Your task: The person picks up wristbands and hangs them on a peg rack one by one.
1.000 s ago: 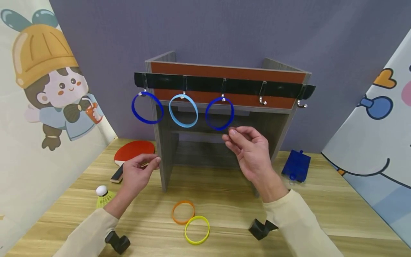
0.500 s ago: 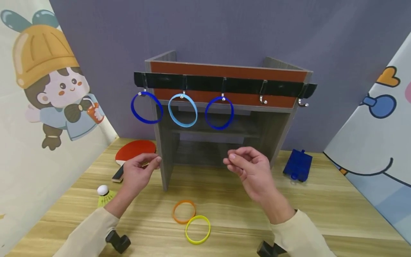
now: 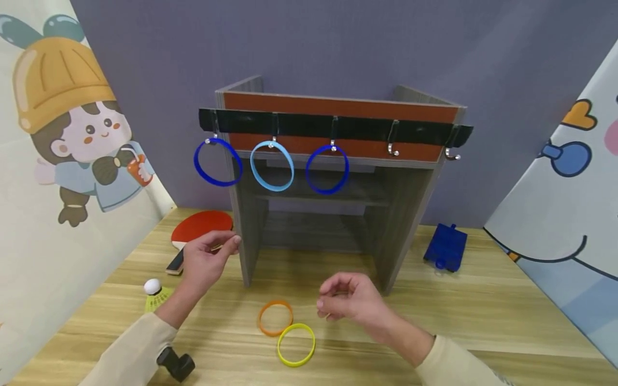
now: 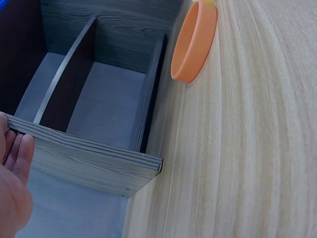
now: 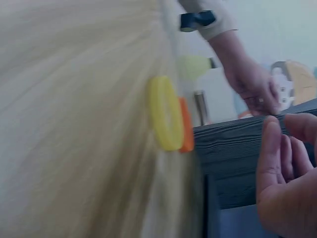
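Note:
My left hand grips the front edge of the grey wooden shelf's left side panel; in the left wrist view its fingers lie along the panel's outer face. Holding nothing, my right hand is low in front of the shelf, fingers loosely bent and thumb apart. Just left of it, a yellow wristband lies on the table, touching an orange wristband. From the black hook rail hang a dark blue wristband, a light blue wristband and another dark blue wristband.
Two hooks at the rail's right, one of them a silver hook, carry no band. A red table tennis paddle and a yellow shuttlecock are on the left. On the right lies a blue plastic piece.
My right hand has come down from beside the third hanging band to just right of the yellow wristband. My left hand has stayed at the shelf's side panel.

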{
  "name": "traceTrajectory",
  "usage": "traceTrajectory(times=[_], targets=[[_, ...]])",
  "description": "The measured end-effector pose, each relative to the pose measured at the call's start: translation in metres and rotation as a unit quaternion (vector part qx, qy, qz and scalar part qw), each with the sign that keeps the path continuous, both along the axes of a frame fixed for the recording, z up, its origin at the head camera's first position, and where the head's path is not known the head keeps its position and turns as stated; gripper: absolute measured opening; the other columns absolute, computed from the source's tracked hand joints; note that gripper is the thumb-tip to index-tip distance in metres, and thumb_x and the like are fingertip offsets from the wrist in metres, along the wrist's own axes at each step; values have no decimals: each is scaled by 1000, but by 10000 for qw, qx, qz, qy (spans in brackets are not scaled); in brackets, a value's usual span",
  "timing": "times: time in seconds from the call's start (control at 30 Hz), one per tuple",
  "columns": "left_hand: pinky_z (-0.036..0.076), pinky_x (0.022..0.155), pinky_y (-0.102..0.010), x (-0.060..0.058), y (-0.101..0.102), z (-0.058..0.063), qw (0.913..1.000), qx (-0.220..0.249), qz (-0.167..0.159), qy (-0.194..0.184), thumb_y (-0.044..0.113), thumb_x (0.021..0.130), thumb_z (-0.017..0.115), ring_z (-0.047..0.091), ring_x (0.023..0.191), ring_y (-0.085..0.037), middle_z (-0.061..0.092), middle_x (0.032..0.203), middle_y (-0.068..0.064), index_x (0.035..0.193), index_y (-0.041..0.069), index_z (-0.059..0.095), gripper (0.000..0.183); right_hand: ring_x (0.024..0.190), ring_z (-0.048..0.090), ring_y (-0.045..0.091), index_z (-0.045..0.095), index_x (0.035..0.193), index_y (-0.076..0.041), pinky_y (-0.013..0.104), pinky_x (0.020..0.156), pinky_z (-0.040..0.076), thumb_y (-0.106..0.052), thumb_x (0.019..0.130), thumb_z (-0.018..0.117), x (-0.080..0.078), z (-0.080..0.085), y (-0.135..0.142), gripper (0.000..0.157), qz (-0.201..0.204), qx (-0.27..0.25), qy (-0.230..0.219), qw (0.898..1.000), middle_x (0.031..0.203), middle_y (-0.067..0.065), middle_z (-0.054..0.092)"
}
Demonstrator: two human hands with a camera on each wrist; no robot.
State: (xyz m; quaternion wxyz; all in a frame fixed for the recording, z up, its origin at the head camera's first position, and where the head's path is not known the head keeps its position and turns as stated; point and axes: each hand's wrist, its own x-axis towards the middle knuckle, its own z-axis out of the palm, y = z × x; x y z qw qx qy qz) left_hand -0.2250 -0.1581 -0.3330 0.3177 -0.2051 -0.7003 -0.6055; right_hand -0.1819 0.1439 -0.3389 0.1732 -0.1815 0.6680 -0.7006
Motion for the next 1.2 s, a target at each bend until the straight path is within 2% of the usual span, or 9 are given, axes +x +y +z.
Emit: traceTrajectory(times=[0.2, 0.3, 0.43, 0.57, 0.83, 1.2], targets=[[56, 63, -22, -9, -4, -11, 9996, 232, -104, 135, -15, 79, 68, 65, 63, -12, 66, 77, -22, 86, -16, 65, 8, 64, 65, 20, 58, 94, 11, 28, 55, 56, 1, 79, 69, 2, -21, 1, 22, 255, 773, -358, 9960, 77, 10, 61], [56, 62, -23, -16, -6, -19, 9995, 290, -39, 84, -14, 79, 69, 65, 63, -12, 66, 78, -21, 87, -12, 67, 9, 61, 64, 19, 59, 93, 9, 26, 52, 55, 2, 78, 68, 4, -32, 0, 19, 294, 1016, -417, 9935, 75, 10, 59], [56, 63, -24, -17, -7, -22, 9996, 280, 24, 76, -12, 79, 70, 65, 63, -12, 66, 78, -21, 87, -10, 69, 9, 58, 63, 18, 59, 92, 6, 23, 48, 53, 2, 78, 68, 6, -44, -2, 18, 269, 1130, -552, 9917, 74, 10, 58], [56, 62, -24, -15, -6, -20, 9996, 267, 30, 45, -15, 78, 69, 65, 63, -12, 66, 78, -21, 87, -11, 68, 9, 58, 63, 20, 56, 94, 3, 24, 46, 52, 0, 78, 70, 6, -50, -4, 21, 216, 1239, -694, 9896, 76, 12, 57], [56, 63, -22, -1, 0, -3, 9998, -2, -36, 201, -18, 79, 66, 65, 62, -15, 64, 77, -26, 86, -17, 64, 7, 56, 64, 21, 56, 92, 4, 30, 50, 56, 1, 78, 72, 4, -53, -5, 22, 216, 1413, -745, 9869, 76, 15, 58], [56, 64, -23, 0, -1, -1, 9998, 17, -60, 181, -18, 79, 66, 65, 62, -19, 64, 77, -27, 87, -16, 65, 8, 56, 65, 22, 59, 89, 4, 31, 50, 57, 1, 77, 74, 3, -58, -10, 20, 269, 1364, -602, 9885, 74, 15, 60]])
